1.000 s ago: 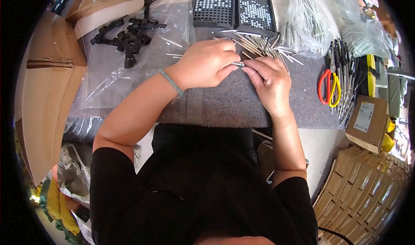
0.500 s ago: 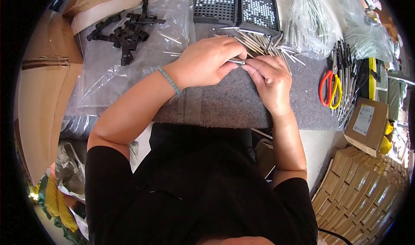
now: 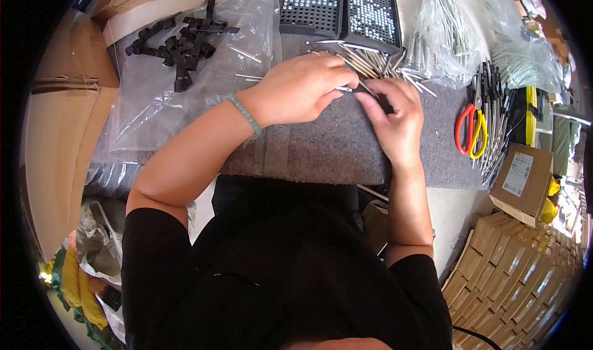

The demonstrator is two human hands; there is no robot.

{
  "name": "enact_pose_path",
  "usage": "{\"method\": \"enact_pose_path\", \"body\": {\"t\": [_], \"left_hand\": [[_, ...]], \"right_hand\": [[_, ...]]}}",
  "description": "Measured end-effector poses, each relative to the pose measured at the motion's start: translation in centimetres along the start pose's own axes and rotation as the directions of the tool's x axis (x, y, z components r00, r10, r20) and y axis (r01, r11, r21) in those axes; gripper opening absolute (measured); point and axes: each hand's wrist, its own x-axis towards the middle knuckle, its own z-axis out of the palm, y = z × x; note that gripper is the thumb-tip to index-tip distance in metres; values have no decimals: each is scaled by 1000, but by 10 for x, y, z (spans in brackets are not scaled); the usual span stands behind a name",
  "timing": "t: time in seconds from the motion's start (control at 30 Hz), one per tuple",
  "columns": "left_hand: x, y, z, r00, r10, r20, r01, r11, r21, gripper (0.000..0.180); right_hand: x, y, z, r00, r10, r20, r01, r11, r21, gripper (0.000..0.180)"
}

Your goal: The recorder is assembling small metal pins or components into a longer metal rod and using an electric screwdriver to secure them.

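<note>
My left hand (image 3: 302,89) is closed, with a thin silver metal tube (image 3: 344,89) pinched between thumb and fingers; most of its length is hidden by the hand. Just right of the tube's tip, my right hand (image 3: 398,118) is open, thumb and forefinger apart. A thin dark sliver shows by that forefinger, too small to name. Behind both hands lies a loose pile of slim metal rods (image 3: 359,61), partly covered by my fingers. Beyond the pile stand two black hole trays (image 3: 309,24), many of their holes filled with small shiny pieces.
Black plastic clamp-like parts (image 3: 182,56) lie on a clear plastic bag (image 3: 142,127) at left. To the right are bagged metal rods (image 3: 445,35), scissors (image 3: 472,130) with red and yellow handles, and more long rods. Cardboard boxes (image 3: 522,177) flank the grey cloth-covered table (image 3: 321,152).
My right thumb and fingers have come off the tube's tip and parted, and that hand has shifted slightly right. My left hand still holds the tube, nearly in place.
</note>
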Motion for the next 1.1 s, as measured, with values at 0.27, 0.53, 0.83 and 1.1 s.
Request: {"method": "enact_pose_path", "body": {"t": [0.27,0.53,0.83,1.1], "left_hand": [[0,2,-7,997,-64,44,59,993,104,18],[-1,-3,-6,997,-58,52,51,992,117,18],[-2,-3,-7,996,-31,81,22,993,118,18],[-2,-4,-7,996,-31,84,20,992,126,18]], "right_hand": [[-7,-1,-10,996,-44,79,69,935,-348,14],[2,-8,-14,981,-132,141,174,918,-356,12],[12,-6,-1,966,-172,194,209,958,-194,17],[8,-4,-2,987,-26,158,42,994,-97,16]]}}
